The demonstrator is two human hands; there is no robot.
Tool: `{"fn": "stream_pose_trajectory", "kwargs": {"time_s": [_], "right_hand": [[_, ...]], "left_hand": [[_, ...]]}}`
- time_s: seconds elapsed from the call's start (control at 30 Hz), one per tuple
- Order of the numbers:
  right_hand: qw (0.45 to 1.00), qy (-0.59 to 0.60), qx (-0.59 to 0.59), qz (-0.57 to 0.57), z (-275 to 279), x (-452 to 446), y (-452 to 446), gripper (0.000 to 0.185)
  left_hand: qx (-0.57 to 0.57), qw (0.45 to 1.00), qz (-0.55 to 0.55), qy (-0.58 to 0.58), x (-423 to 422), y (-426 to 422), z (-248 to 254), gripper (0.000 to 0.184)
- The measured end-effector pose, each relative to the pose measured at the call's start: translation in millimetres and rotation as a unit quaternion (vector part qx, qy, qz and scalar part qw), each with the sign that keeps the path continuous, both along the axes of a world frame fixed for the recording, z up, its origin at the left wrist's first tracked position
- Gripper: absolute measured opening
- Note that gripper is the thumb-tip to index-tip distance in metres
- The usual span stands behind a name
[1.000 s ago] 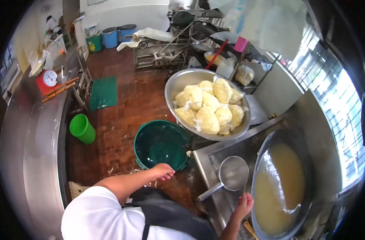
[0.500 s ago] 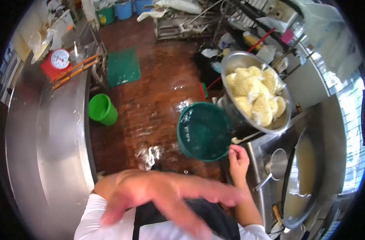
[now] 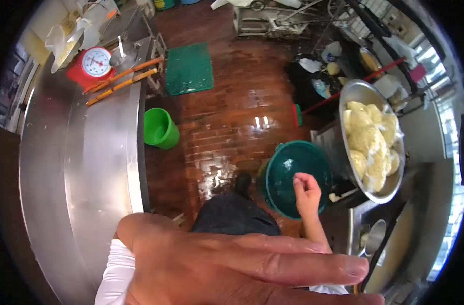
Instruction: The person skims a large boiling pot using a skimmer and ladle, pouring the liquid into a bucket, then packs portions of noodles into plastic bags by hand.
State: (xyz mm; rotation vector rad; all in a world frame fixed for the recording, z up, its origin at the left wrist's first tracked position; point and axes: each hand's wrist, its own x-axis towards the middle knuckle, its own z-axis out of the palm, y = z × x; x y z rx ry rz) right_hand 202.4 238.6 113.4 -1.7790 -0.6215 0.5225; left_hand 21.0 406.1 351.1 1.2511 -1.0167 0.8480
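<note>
holding the left hand (image 3: 232, 267) open near the lens, hovering with the right hand (image 3: 309, 197) half-curled before the green tub (image 3: 280, 178).
showing shiny, creased skin across the left hand, losing its lower edge past the frame, hiding its palm and part of the dark apron (image 3: 232, 216); having the right fingers bent toward the thumb, being unable to tell any grip there; seeing the round, glossy plastic tub on wet reddish brick floor (image 3: 242, 101), partly blocked by the right hand; finding a round metal scoop (image 3: 376, 236) hard to make out at lower right; meeting a steel bowl (image 3: 346, 152) of clear bags (image 3: 368, 140) with crumbly pale-yellow filling beside the tub; noting a lime bin (image 3: 160, 129) by the smooth steel counter (image 3: 100, 147), a red scale (image 3: 96, 62), a green mat (image 3: 189, 68) farther off.
</note>
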Motion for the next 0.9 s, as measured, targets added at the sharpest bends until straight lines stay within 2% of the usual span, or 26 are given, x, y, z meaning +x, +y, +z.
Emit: {"fn": "stream_pose_trajectory", "kwargs": {"time_s": [0.03,0.07,0.17,0.2,0.23,0.3,0.33,0.43,0.47,0.5,0.53,0.57,0.63,0.7,0.77,0.83,0.87,0.9], "right_hand": [[1.000,0.011,0.009,0.002,-3,5,15,0.013],[1.000,0.011,0.015,0.003,-7,11,30,0.013],[0.996,0.085,0.021,-0.008,-34,38,71,0.013],[0.995,0.092,0.022,-0.007,-42,48,84,0.014],[0.995,0.097,0.016,-0.010,-45,53,96,0.015],[0.996,0.091,0.004,0.005,-43,76,129,0.016],[0.997,0.063,-0.032,0.025,-40,88,143,0.019],[0.989,-0.079,-0.102,0.065,-8,117,193,0.022],[0.995,-0.046,-0.069,0.056,-15,128,205,0.024],[0.992,-0.030,-0.110,0.053,-30,143,213,0.026],[0.993,-0.032,-0.098,0.051,-22,152,222,0.027],[0.995,-0.034,-0.083,0.046,-13,158,233,0.028],[0.985,-0.076,-0.150,0.041,-3,174,247,0.033],[0.972,-0.071,-0.220,0.031,1,185,252,0.036],[0.965,0.019,-0.247,0.087,21,203,260,0.040],[0.949,0.091,-0.233,0.190,82,227,275,0.039],[0.959,0.087,-0.210,0.172,120,235,285,0.038],[0.967,0.084,-0.186,0.150,156,243,295,0.038]], "left_hand": [[-0.041,0.998,-0.023,0.044,3,7,2,0.084],[-0.107,0.974,-0.070,0.186,-9,16,20,0.084],[-0.094,0.976,0.002,0.195,47,30,26,0.072],[0.079,0.967,0.032,0.240,49,60,30,0.065],[0.242,0.927,0.062,0.278,50,90,37,0.061],[0.303,0.930,0.078,0.195,77,124,30,0.063],[0.205,0.974,0.059,0.080,105,134,8,0.070],[-0.041,0.978,0.046,0.198,117,154,5,0.064],[-0.006,0.959,0.037,0.280,116,189,3,0.049],[0.010,0.934,0.074,0.348,120,211,-9,0.042],[0.029,0.904,0.106,0.414,124,233,-22,0.038],[0.028,0.865,0.187,0.465,131,247,-52,0.031],[-0.018,0.829,0.211,0.518,137,286,-148,0.017],[-0.137,0.703,0.138,0.684,138,314,-217,0.019],[0.128,0.640,0.159,0.741,143,350,-260,0.029],[0.279,0.573,0.058,0.768,173,383,-236,0.039],[0.257,0.642,0.052,0.721,185,398,-236,0.040],[0.275,0.647,0.060,0.709,208,413,-228,0.039]]}}
